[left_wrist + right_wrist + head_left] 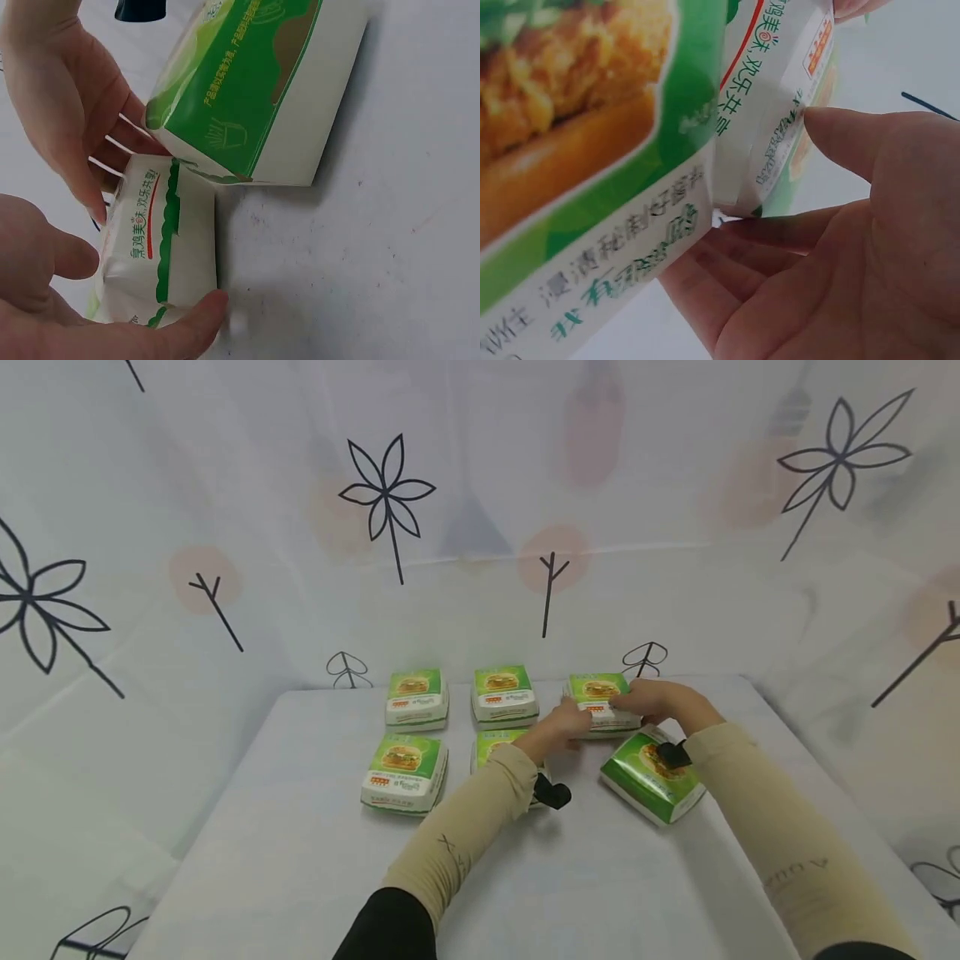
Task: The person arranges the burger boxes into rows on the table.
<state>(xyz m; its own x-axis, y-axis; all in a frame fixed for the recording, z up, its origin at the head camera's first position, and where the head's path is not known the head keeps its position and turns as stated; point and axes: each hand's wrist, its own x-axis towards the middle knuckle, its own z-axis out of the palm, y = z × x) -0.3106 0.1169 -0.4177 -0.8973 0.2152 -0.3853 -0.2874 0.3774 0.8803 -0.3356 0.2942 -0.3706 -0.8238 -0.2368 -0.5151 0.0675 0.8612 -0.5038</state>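
Note:
In the head view, both hands are at a green-and-white burger box (602, 689) at the right end of the back row. My left hand (562, 727) holds its left side; in the left wrist view a finger of it lies along the lower edge. My right hand (667, 700) grips the right side, its thumb at the top edge and its fingers at the side in the right wrist view. Just in front, under the right wrist, a second burger box (651, 777) sits turned at an angle, its corner close to the held box.
Two burger boxes, one left (417, 700) and one middle (505, 697), stand in the back row. In front are another box (405, 772) and one partly hidden by the left arm (491, 745). A patterned cloth (465, 610) hangs behind the white table (300, 860).

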